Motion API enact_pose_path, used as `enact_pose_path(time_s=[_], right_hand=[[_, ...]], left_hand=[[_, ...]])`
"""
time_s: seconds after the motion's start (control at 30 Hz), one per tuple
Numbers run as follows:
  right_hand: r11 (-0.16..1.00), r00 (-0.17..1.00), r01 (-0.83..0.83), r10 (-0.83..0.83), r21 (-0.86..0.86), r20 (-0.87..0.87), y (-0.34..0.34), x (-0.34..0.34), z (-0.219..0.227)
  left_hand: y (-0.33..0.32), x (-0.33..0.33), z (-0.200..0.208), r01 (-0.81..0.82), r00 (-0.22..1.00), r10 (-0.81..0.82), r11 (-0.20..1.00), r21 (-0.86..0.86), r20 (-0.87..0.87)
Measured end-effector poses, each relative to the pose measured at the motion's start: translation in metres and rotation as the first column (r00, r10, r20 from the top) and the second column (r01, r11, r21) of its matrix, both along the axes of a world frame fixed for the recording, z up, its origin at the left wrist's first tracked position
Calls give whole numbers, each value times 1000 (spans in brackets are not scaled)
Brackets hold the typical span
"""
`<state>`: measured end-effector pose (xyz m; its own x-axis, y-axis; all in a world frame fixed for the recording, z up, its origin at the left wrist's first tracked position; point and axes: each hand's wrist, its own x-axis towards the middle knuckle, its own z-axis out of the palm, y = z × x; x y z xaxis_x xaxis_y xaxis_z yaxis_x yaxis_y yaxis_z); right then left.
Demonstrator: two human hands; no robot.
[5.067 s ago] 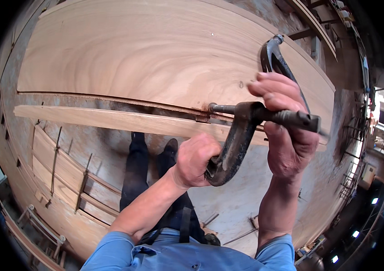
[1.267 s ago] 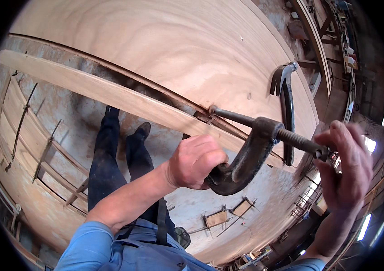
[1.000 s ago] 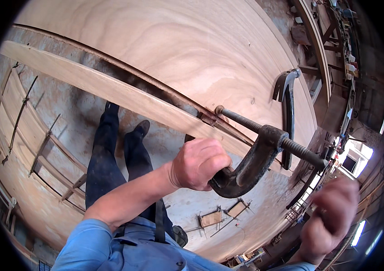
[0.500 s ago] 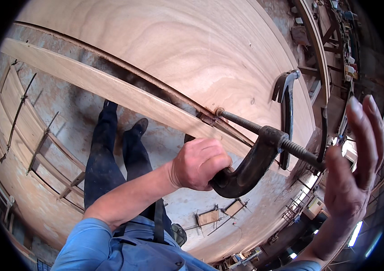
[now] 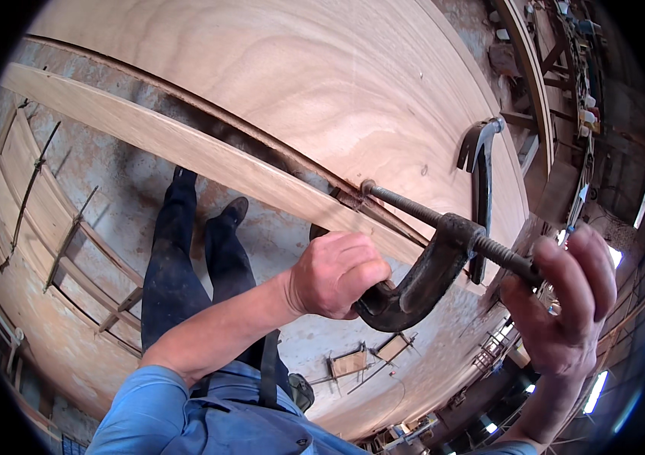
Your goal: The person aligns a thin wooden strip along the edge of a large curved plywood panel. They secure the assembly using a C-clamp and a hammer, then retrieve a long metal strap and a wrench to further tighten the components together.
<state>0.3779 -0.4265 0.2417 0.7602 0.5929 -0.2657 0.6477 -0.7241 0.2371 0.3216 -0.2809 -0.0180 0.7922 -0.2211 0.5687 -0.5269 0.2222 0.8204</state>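
A dark metal C-clamp [image 5: 406, 299] spans the edge of a large pale wood panel [image 5: 277, 68] and a long wooden board [image 5: 186, 152] beside it. My left hand [image 5: 338, 274] is closed around the clamp's frame below the board. The clamp's threaded screw [image 5: 406, 205] runs toward the panel edge, its pad end at the wood. At the screw's outer end my right hand [image 5: 561, 311] has its thumb and curled fingers around the tip; its cross-handle is mostly hidden there. A claw hammer [image 5: 480, 182] lies on the panel near the clamp.
A slatted wooden frame held with bar clamps [image 5: 57, 220] lies on the floor at left. My legs [image 5: 186, 243] stand beside the long board. A smaller clamped wood piece [image 5: 349, 364] sits below the C-clamp. Timber and workshop clutter [image 5: 557, 76] line the right.
My right hand has moved down and left from its spread, raised pose, and its fingers have curled around the screw's outer end. My left hand and the C-clamp stay in place.
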Motion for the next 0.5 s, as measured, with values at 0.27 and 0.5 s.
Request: enact_pose_path(time_s=[0.27,0.5], right_hand=[[977,978,209,-207,54,-26,24,12,-10],[867,913,401,-350,296,-212,14,27,-15]], left_hand=[[-1,0,0,-8,1000,8,1000,-12,-5],[-1,0,2,-14,1000,14,1000,7,-2]])
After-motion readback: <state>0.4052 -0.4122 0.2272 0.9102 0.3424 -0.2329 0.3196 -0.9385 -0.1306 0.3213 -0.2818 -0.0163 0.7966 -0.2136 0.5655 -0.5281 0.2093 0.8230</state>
